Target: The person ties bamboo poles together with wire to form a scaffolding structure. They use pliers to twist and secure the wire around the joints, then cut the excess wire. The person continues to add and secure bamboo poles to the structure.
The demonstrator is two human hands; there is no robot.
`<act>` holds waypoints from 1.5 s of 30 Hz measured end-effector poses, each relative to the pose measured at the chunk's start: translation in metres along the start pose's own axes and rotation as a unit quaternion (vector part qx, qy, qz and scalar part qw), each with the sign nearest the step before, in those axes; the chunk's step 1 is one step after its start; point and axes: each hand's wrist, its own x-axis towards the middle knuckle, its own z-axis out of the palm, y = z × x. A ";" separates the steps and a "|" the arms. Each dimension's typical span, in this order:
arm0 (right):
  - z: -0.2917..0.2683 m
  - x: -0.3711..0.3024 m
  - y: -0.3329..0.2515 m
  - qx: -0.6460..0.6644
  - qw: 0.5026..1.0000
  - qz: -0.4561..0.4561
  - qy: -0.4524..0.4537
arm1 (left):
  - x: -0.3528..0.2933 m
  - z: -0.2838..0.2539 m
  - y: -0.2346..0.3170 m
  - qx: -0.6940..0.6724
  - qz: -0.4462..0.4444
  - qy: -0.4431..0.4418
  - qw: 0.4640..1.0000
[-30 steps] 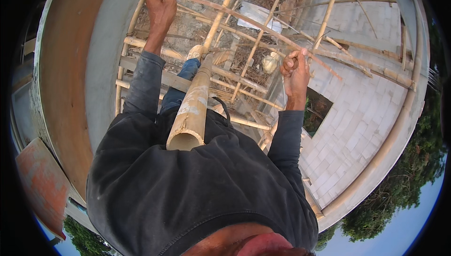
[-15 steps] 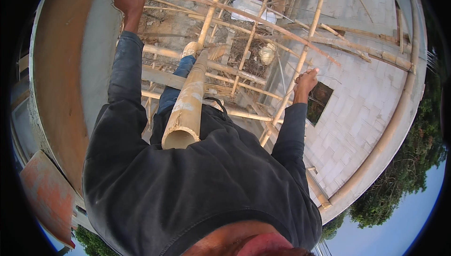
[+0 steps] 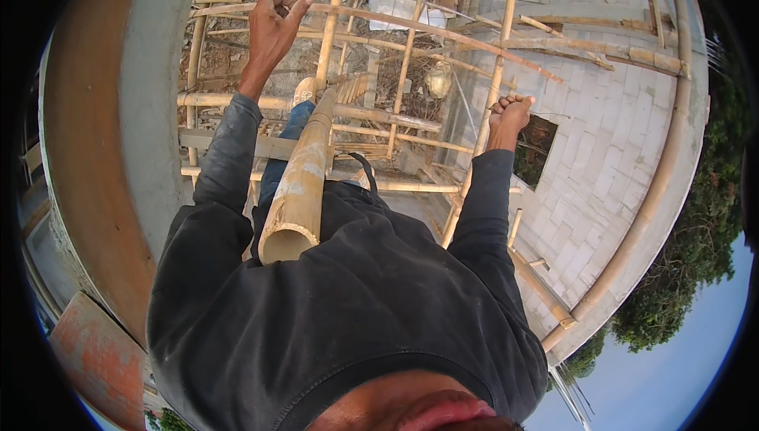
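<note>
My left hand (image 3: 274,29) is raised at upper left, thumb stretched away from loosely bent fingers, and nothing shows in it. It overlaps a long, thin split-bamboo strip (image 3: 411,26) in the view; whether they touch I cannot tell. On the right, beside a slanting bamboo pole (image 3: 492,83), my right hand (image 3: 510,117) has its fingers closed. A thin wire (image 3: 557,116) sticks out from them to the right. Close to my chest stands a thick bamboo post (image 3: 300,178), its hollow cut end toward me.
Bamboo scaffolding crosses below, with a horizontal pole (image 3: 379,112) and a wooden plank (image 3: 273,146). At left stands a grey plastered wall edge (image 3: 150,115). A pale block wall (image 3: 609,154) with a square opening (image 3: 536,150) is on the right. Rubble and a white sheet (image 3: 394,9) lie far below.
My left hand has come away from the wall edge, moving right and nearer. My right hand remains closed near the slanting pole. The view has shifted slightly.
</note>
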 end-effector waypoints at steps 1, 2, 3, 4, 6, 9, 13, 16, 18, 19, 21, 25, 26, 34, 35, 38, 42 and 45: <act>0.012 -0.010 0.005 0.002 1.000 0.004 -0.011 | -0.011 0.013 0.011 -0.026 -0.018 -0.040 0.999; 0.026 -0.022 0.009 0.006 1.000 0.010 -0.024 | -0.021 0.024 0.021 -0.050 -0.036 -0.079 0.995; 0.036 -0.032 0.011 0.008 0.999 0.015 -0.035 | -0.031 0.036 0.030 -0.114 -0.049 -0.092 0.988; 0.042 -0.038 0.012 0.012 0.998 0.021 -0.056 | -0.040 0.046 0.039 -0.179 -0.063 -0.104 0.976; 0.047 -0.049 0.013 0.021 0.995 0.033 -0.092 | -0.043 0.052 0.062 -0.136 -0.081 -0.168 0.973; 0.054 -0.064 0.012 0.037 0.985 0.056 -0.162 | -0.047 0.053 0.091 -0.001 -0.034 -0.222 0.974; 0.072 -0.103 0.004 0.021 0.976 0.066 -0.209 | -0.053 0.066 0.078 0.081 0.021 -0.262 0.962; 0.081 -0.128 0.001 0.018 0.959 0.084 -0.269 | -0.053 0.074 0.083 0.069 0.051 -0.238 0.968; 0.089 -0.147 -0.001 0.016 0.944 0.104 -0.314 | -0.052 0.076 0.083 0.082 0.061 -0.248 0.963; 0.092 -0.153 -0.001 0.025 0.937 0.112 -0.331 | -0.050 0.079 0.075 0.101 0.060 -0.270 0.956; 0.094 -0.157 -0.003 0.021 0.932 0.108 -0.346 | -0.047 0.084 0.065 0.137 0.060 -0.292 0.945; 0.100 -0.159 -0.019 0.008 0.935 0.084 -0.345 | -0.044 0.079 0.051 0.161 0.026 -0.305 0.938; 0.099 -0.157 -0.023 -0.043 0.937 0.048 -0.343 | -0.044 0.075 0.049 0.156 0.008 -0.312 0.937; 0.074 -0.122 -0.050 -0.083 0.954 -0.044 -0.285 | -0.039 0.064 0.011 -0.144 -0.168 -0.294 0.930; 0.071 -0.118 -0.052 -0.080 0.961 -0.067 -0.256 | -0.038 0.062 0.006 -0.182 -0.188 -0.288 0.921; 0.068 -0.117 -0.068 -0.087 0.971 -0.133 -0.179 | -0.033 0.052 0.000 -0.226 -0.221 -0.223 0.922; 0.054 -0.110 -0.085 -0.165 0.953 -0.175 -0.185 | -0.031 0.035 -0.016 -0.194 -0.188 -0.166 0.948; 0.044 -0.110 -0.088 -0.125 0.946 -0.173 -0.243 | -0.030 0.033 -0.018 -0.152 -0.224 -0.149 0.951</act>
